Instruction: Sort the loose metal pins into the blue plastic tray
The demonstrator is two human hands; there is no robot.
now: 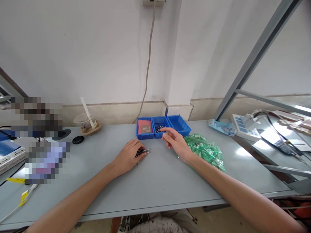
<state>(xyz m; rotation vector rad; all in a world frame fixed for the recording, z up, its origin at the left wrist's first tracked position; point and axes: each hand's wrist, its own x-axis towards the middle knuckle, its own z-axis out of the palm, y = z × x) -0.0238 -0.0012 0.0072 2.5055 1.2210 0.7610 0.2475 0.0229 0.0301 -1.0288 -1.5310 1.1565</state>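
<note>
Rods in L hand, 2 yellow tags illegible

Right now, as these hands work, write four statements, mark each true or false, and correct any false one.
1. The left hand holds thin, shiny metal pieces. True.
2. A flat red piece lies in the left blue plastic tray. True.
3. The right hand is at that same tray. False: it is at the middle blue plastic tray.
4. The crumpled green plastic lies left of the left hand. False: it lies beside the right forearm.
</note>
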